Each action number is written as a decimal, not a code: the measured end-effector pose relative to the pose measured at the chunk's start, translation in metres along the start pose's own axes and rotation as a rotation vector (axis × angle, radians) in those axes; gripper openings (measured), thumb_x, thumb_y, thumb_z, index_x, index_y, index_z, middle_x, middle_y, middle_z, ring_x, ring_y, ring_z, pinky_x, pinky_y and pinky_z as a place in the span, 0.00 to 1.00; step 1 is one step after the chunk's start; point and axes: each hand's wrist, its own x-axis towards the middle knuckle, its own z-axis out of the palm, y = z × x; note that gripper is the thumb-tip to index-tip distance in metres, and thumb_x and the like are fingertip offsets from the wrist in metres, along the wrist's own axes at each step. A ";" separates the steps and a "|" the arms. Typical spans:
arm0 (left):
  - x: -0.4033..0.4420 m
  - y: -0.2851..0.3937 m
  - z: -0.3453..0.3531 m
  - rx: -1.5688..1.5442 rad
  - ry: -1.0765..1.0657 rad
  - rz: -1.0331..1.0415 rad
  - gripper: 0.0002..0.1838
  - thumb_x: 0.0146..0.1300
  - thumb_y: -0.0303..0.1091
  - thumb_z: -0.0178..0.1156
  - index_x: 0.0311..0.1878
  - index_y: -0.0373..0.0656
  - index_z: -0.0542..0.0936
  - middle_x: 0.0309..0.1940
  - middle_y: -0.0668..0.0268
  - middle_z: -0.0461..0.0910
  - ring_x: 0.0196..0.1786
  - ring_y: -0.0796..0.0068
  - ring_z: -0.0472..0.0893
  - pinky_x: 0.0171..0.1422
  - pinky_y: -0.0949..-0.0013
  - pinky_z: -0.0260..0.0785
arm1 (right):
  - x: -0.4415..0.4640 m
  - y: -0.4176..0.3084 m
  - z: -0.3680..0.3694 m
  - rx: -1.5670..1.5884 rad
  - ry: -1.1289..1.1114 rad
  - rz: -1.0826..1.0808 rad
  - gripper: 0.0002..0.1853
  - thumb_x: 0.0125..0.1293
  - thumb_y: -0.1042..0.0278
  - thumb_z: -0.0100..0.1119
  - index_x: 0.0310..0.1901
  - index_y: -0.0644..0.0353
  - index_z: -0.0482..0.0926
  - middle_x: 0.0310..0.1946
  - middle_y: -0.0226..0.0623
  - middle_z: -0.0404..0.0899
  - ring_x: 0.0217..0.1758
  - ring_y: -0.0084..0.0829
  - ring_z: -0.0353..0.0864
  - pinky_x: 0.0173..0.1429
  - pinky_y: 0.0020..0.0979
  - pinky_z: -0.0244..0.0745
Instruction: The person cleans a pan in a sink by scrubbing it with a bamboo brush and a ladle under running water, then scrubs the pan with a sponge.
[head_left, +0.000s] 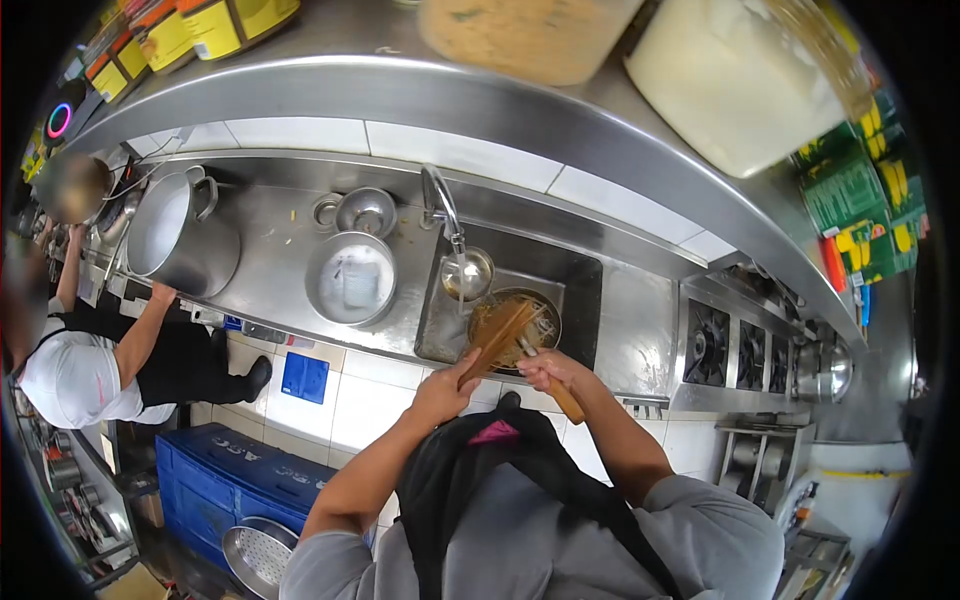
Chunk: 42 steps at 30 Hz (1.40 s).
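Over the steel sink (577, 280), my left hand (443, 393) is closed on a wooden paddle (505, 335) that slants up to the right. My right hand (552, 370) grips the wooden handle of a utensil (566, 400), whose top meets the paddle. Beneath both tools lies a round pan (545, 305) with pale, shredded-looking food in it. A small metal bowl (468, 274) sits in the sink under the tap (440, 195); water seems to run into it.
Left of the sink are a metal bowl with whitish liquid (351, 278) and a large pot (181, 235). A co-worker (85, 370) touches the pot's edge. Stove burners (708, 342) are right. A shelf (330, 95) with tubs overhangs the counter. Behind stands a blue chest (215, 475).
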 end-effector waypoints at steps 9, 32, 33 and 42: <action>0.062 -0.008 0.000 0.532 -0.156 -0.288 0.38 0.68 0.42 0.57 0.80 0.69 0.58 0.50 0.44 0.81 0.49 0.46 0.86 0.54 0.50 0.79 | -0.060 0.014 0.004 0.181 -0.101 -0.048 0.12 0.69 0.73 0.62 0.40 0.53 0.65 0.22 0.23 0.62 0.16 0.11 0.58 0.15 0.18 0.52; 0.113 0.022 0.048 0.212 -0.047 -0.451 0.38 0.71 0.51 0.55 0.81 0.69 0.52 0.60 0.44 0.79 0.59 0.40 0.80 0.62 0.46 0.73 | -0.065 -0.006 -0.012 0.329 -0.250 0.019 0.09 0.71 0.73 0.59 0.35 0.52 0.68 0.21 0.23 0.62 0.16 0.11 0.60 0.15 0.16 0.55; 0.112 0.023 0.063 0.185 -0.049 -0.402 0.38 0.71 0.50 0.54 0.81 0.69 0.52 0.61 0.44 0.78 0.61 0.40 0.79 0.63 0.46 0.73 | -0.066 -0.005 -0.006 0.167 -0.101 -0.022 0.09 0.71 0.74 0.59 0.36 0.52 0.67 0.21 0.23 0.62 0.16 0.11 0.60 0.15 0.16 0.56; 0.094 -0.010 0.040 0.309 -0.036 -0.553 0.39 0.68 0.46 0.57 0.80 0.71 0.54 0.54 0.47 0.83 0.54 0.41 0.83 0.61 0.48 0.74 | -0.059 -0.001 -0.036 0.134 -0.241 -0.047 0.10 0.70 0.72 0.60 0.41 0.52 0.66 0.21 0.24 0.63 0.16 0.13 0.60 0.17 0.19 0.58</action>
